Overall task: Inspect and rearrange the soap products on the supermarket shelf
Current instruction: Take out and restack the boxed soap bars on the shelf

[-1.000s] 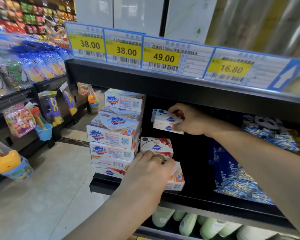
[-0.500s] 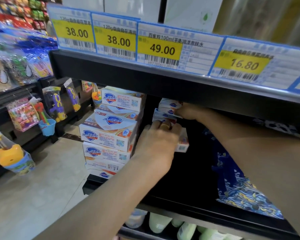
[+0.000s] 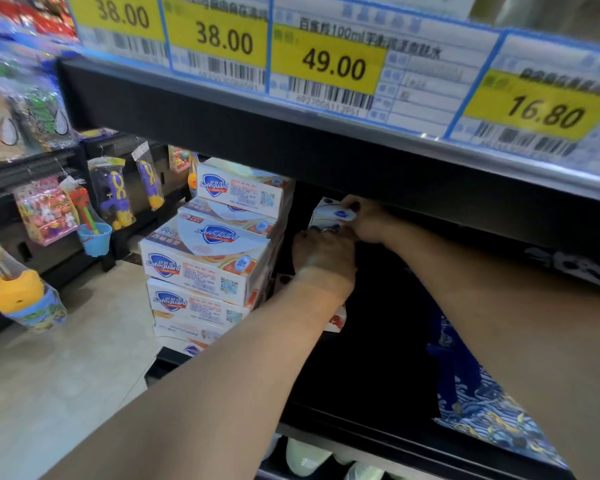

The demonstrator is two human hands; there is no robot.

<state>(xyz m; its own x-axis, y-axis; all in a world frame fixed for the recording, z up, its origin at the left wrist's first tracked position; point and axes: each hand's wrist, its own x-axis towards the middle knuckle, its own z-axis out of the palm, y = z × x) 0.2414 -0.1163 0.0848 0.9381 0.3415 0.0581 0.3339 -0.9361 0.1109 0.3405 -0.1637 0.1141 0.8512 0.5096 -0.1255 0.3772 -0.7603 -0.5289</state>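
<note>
A pile of small white Safeguard soap boxes [image 3: 327, 212] stands deep in the dark shelf [image 3: 361, 393], just under the upper shelf board. My right hand [image 3: 366, 220] grips the top box of the pile from the right. Directly below it, my left hand [image 3: 323, 254] is closed on the front of the boxes underneath and hides most of them. A red-and-white corner of a lower box [image 3: 338, 322] shows beneath my left wrist. To the left stands a tall stack of larger Safeguard multi-packs [image 3: 205, 261], close beside the small pile.
Price tags [image 3: 326, 64] hang along the upper shelf's front edge, low over my hands. A blue patterned package [image 3: 482, 410] lies on the shelf to the right. Pale bottles [image 3: 305, 459] sit on the shelf below. Hanging toys [image 3: 111, 195] line the aisle at left.
My left hand has lifted the lower small boxes up and back to meet those in my right hand. Both hands have moved deeper under the upper shelf, and the camera has come closer.
</note>
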